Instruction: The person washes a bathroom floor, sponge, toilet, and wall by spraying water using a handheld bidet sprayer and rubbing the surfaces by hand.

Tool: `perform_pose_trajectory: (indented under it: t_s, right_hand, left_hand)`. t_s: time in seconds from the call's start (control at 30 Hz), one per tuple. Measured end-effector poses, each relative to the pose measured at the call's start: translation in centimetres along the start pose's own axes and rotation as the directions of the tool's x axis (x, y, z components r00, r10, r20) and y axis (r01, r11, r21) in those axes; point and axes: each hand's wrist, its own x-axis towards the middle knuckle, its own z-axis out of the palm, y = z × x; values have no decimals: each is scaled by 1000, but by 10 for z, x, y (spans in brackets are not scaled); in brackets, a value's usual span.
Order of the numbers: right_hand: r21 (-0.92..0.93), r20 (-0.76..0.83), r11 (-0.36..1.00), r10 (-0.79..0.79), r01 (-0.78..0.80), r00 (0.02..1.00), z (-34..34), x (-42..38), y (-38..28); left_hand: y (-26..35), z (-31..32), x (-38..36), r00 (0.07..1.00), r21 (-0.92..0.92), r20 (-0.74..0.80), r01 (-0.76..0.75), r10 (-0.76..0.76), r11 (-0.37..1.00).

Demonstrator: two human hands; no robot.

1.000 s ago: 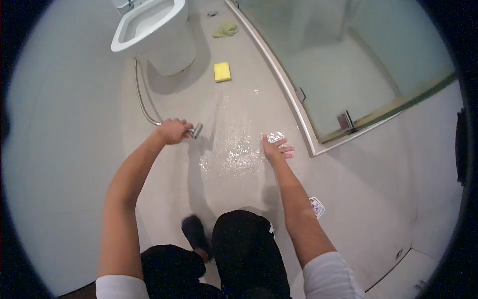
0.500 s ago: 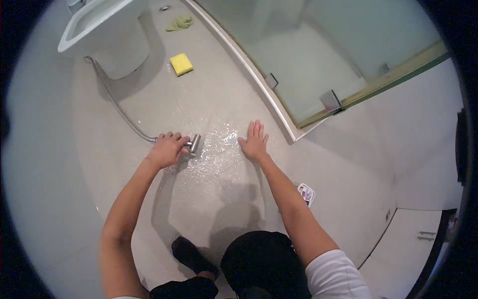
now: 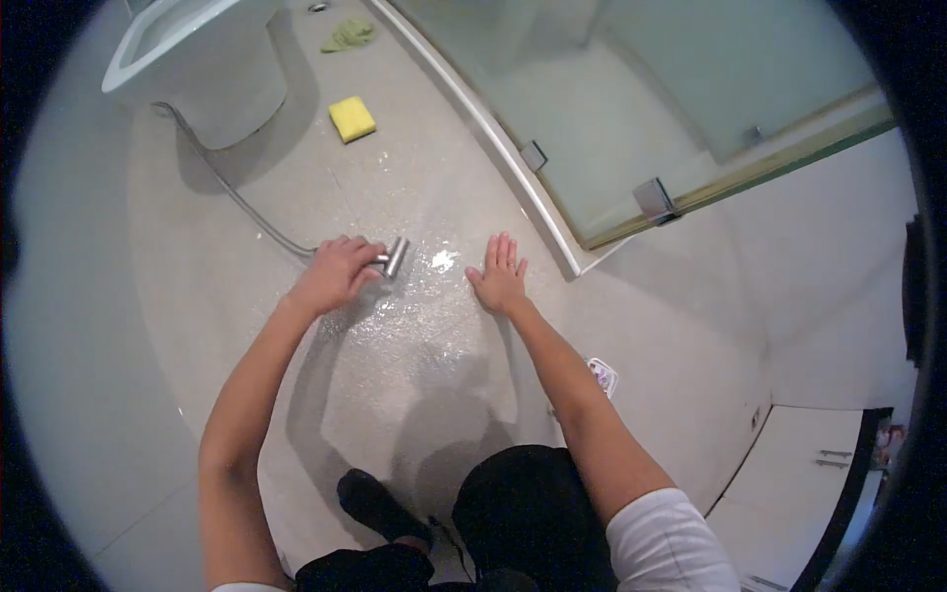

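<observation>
My left hand (image 3: 335,276) is wrapped round a metal bidet sprayer (image 3: 397,258), its head pointing toward the right, low over the floor. From the sprayer a flexible metal hose (image 3: 242,204) runs back to the toilet. Wet, glistening floor tiles (image 3: 414,321) spread between my two hands. My right hand (image 3: 499,283) rests with fingers spread, palm down, at the right edge of the wet patch; it holds nothing. Whether the palm presses fully on the floor is hard to tell.
A yellow sponge (image 3: 352,118) and a green cloth (image 3: 348,36) lie beyond the wet patch. The toilet (image 3: 232,84) stands at upper left. A glass shower enclosure with a white raised curb (image 3: 493,148) borders the right. A small white-rimmed container (image 3: 603,376) sits beside my right forearm.
My left hand has moved the sprayer slightly forward, away from my body, and its head is angled a bit more. My right hand stays in nearly the same spot. The view has shifted slightly.
</observation>
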Motion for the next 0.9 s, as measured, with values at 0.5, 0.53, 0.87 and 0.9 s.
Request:
perform_pose_trajectory:
  t_s: [0.5, 0.53, 0.87, 0.9]
  right_hand:
    - [-28, 105, 998, -44, 47, 994, -19, 3, 14]
    - [-50, 130, 996, -70, 77, 989, -21, 4, 17]
    - [-67, 17, 992, -110, 111, 994, -4, -5, 16]
    - [-29, 19, 994, -110, 110, 994, -1, -4, 17]
  left_hand:
    - [-8, -27, -31, 974, -135, -26, 221, -227, 966]
    - [0, -26, -32, 982, -98, 40, 190, -187, 977]
    - [8, -13, -30, 998, -78, -54, 24, -29, 997]
    - [7, -12, -31, 998, -121, -31, 48, -52, 992]
